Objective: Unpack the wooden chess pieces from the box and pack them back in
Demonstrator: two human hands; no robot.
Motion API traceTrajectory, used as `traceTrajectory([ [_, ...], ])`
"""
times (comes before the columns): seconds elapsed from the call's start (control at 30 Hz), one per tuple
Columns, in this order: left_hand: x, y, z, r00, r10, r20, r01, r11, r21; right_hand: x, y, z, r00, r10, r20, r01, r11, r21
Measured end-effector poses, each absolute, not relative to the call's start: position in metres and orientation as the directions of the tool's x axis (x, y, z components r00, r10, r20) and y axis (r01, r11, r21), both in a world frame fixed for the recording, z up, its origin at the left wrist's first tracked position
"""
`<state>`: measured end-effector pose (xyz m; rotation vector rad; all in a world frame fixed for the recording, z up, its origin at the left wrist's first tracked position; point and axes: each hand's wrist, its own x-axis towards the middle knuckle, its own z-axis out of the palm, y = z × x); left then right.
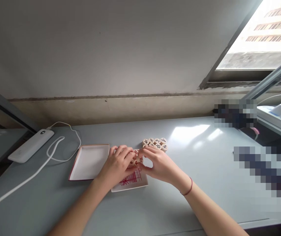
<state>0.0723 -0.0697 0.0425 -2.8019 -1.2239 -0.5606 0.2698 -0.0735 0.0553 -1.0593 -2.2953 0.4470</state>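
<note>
My left hand (pixel 117 162) and my right hand (pixel 158 164) close in from either side on a block of round wooden Chinese chess pieces (pixel 136 163) with red characters. Fingers and thumbs of both hands press against the block's edges, and they partly cover it. Beneath the hands is a shallow white box (pixel 141 185) with a red line drawing on its floor; the pieces are over its far part. Just behind my right hand, several Chinese chess pieces (pixel 157 141) with black characters sit in close rows on the table, the nearest ones partly hidden.
Left of my hands lies a second shallow white box half (pixel 88 162) with a red edge. A white power bank (pixel 32 146) with a white cable (pixel 39 170) rests at the grey table's (pixel 191 200) left end. Metal posts and a wall stand behind; blurred patches cover things at right.
</note>
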Motion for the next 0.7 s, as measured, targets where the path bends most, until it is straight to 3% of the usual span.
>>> traceTrajectory([
  [0.23,0.052,-0.070,0.053,0.484,0.854,0.191,0.852,-0.510,0.117,0.263,-0.077,0.048,-0.606,0.718,0.342,0.626,0.696,-0.353],
  [0.5,0.033,-0.069,0.065,0.410,0.911,-0.048,0.900,-0.396,0.182,0.260,-0.077,0.046,-0.601,0.743,0.293,0.659,0.669,-0.344],
  [0.7,0.031,-0.068,0.065,0.410,0.909,-0.079,0.898,-0.386,0.213,0.261,-0.080,0.050,-0.613,0.749,0.251,0.663,0.661,-0.352],
])
